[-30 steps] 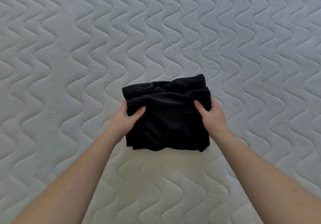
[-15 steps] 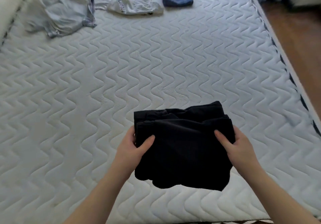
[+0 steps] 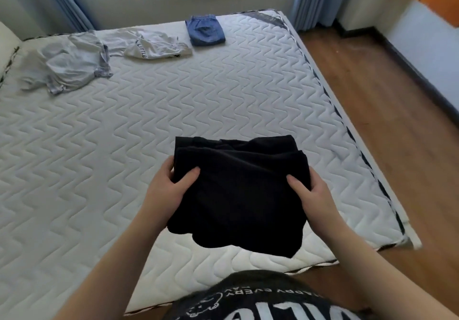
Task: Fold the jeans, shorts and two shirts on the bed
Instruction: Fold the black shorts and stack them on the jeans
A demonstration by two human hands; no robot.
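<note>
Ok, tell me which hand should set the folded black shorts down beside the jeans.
Right, probably. The jeans lie at the bed's far edge, right of centre, nearer the right hand. The left hand holds the shorts' opposite side and would reach across.

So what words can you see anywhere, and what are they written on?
"LITTLE": on the crumpled white shirt at the far side of the bed.
"HAPPY EVERY": upside down on the person's black top; a further word below is too blurred.
Large white letters on that top: cut off, unreadable.
</note>
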